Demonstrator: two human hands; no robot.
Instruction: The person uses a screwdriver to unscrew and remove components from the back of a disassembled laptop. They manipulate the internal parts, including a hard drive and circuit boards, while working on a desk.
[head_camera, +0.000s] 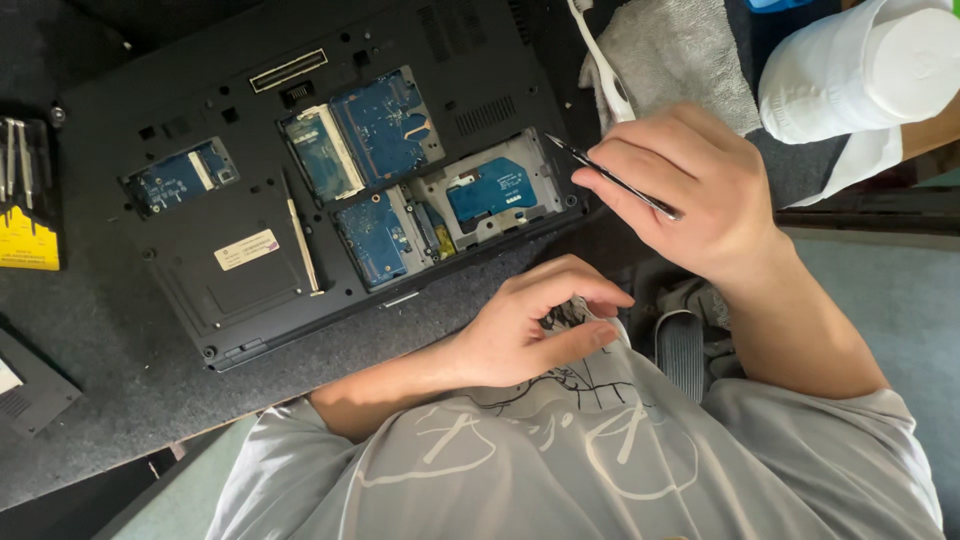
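A black laptop (250, 260) lies upside down on a dark mat, its bottom covers off and several blue circuit boards (385, 125) exposed. My right hand (690, 190) holds thin metal tweezers (610, 178), their tip pointing toward the laptop's right edge near the open drive bay (492, 190). My left hand (535, 325) pinches the front of my grey printed shirt (600, 450), close to the table's edge. A slim metal tool (301, 240) rests on the laptop's underside.
A screwdriver set in a yellow and black holder (25, 205) sits at the left edge. A removed black cover (25, 385) lies at lower left. A grey cloth (680, 55), a white brush handle (605, 65) and a white paper roll (865, 65) are at the upper right.
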